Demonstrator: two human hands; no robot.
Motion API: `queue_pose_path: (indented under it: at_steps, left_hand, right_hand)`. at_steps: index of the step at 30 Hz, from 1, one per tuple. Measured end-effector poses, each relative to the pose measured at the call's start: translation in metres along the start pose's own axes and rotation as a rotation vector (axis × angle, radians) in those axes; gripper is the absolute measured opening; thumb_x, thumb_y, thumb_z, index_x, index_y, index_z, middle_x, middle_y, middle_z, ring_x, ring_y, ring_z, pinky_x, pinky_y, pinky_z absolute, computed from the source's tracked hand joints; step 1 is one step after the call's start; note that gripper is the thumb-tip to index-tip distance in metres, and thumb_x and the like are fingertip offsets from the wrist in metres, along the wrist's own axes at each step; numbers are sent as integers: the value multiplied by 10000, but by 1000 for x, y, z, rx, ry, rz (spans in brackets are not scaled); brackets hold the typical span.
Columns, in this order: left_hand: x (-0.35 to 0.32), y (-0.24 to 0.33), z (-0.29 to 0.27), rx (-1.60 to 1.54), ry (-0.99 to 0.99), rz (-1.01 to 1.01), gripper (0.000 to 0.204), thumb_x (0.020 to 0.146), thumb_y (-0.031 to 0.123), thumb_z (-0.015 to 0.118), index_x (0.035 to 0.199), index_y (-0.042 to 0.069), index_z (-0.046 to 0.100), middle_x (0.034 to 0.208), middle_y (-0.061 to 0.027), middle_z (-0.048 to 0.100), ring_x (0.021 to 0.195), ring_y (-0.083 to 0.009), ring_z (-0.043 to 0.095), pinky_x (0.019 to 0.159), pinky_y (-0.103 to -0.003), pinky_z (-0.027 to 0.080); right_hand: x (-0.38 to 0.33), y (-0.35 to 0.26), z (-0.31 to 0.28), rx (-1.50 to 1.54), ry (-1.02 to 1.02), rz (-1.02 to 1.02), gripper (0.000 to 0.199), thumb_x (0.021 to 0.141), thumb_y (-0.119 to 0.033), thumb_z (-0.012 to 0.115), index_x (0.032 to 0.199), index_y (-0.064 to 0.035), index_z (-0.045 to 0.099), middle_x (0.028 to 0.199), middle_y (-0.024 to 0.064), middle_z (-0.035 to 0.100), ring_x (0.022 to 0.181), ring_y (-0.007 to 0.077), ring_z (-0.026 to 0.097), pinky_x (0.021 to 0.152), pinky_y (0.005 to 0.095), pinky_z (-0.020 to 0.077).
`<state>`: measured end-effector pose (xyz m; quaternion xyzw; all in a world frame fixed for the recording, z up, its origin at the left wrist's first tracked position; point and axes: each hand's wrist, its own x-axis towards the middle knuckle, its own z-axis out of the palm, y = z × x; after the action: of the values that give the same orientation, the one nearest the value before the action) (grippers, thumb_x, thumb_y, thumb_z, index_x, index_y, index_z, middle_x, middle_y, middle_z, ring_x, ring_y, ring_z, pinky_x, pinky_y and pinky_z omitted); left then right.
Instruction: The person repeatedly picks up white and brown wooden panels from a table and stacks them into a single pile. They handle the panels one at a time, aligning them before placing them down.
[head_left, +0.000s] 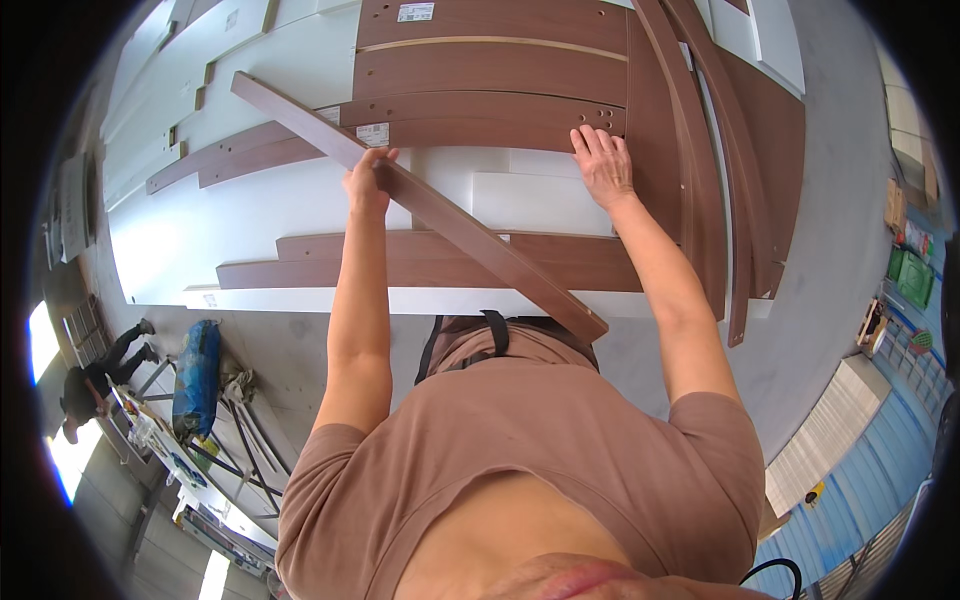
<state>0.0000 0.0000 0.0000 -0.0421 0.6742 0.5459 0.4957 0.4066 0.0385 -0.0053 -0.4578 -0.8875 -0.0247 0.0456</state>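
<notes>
Fingers of your left hand (367,178) are curled around a long brown strip (420,205), gripping it near its middle, thumb side up. That strip runs on a slant from upper left, above the white boards, down to lower right, where its end hangs past the near edge of the pile, close to your waist. Your right hand (603,165) lies flat, fingers spread and straight, palm down on a brown panel (480,125), its fingertips right beside a small cluster of drilled holes near that panel's right end; it holds nothing. Both hands sit well apart, with a white board (520,195) between them. Under the strip lie more brown boards: two wide ones (490,55) farther off, one with a pale edge line across it, and two long ones (420,265) nearer you, stepped one on the other. Beneath them all spreads a big white sheet (200,230). At right, several narrow brown slats (720,200) run away from you, bending with the lens. White labels (373,133) are stuck on some boards. Everything rests on a grey floor (840,230). Far to your left another person (95,385) in dark clothes stands near a blue bundle (197,375) on a metal stand.
</notes>
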Motion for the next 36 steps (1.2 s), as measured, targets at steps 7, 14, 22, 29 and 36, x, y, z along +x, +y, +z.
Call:
queue_pose_path:
  at_steps: [7, 14, 22, 29, 36]
  left_hand:
    - [-8, -20, 6, 222, -167, 4, 147, 793, 187, 696, 798, 55, 762, 830, -63, 733, 751, -167, 661, 677, -320, 534]
    - [-49, 0, 23, -87, -5, 16, 203, 714, -9, 741, 866, -21, 607, 744, -121, 654, 613, -226, 662, 540, -383, 544]
    - [-38, 5, -22, -264, 223, 88, 323, 771, 88, 798, 987, -58, 608, 861, -168, 661, 684, -286, 693, 583, -433, 582]
    - [-22, 16, -91, -333, 348, 98, 453, 810, 78, 797, 1118, -124, 534, 1034, -189, 609, 698, -286, 668, 602, -395, 583]
    - [-11, 26, -124, -304, 346, 78, 467, 969, 233, 650, 1267, -98, 509, 1215, -198, 576, 921, -360, 679, 782, -496, 603]
  right_hand:
    - [7, 2, -9, 42, 17, 22, 432, 895, -193, 639, 1320, -143, 581, 1300, 31, 581, 1216, 199, 543, 999, 405, 431]
    - [-4, 3, -15, -1, -112, 69, 450, 882, -198, 686, 1306, -85, 587, 1335, 69, 557, 1236, 243, 530, 1022, 420, 424]
    - [-10, -57, -81, 707, -379, 135, 610, 917, -427, 658, 1335, 2, 546, 1286, 197, 597, 1170, 380, 580, 968, 446, 477]
    - [-35, -125, -107, 615, -441, -92, 811, 779, -278, 793, 1460, -53, 413, 1160, 187, 599, 1015, 371, 622, 831, 441, 528]
    - [-38, -138, -89, 626, -320, -91, 687, 752, -163, 796, 1351, -35, 484, 1030, 166, 577, 943, 361, 599, 803, 455, 507]
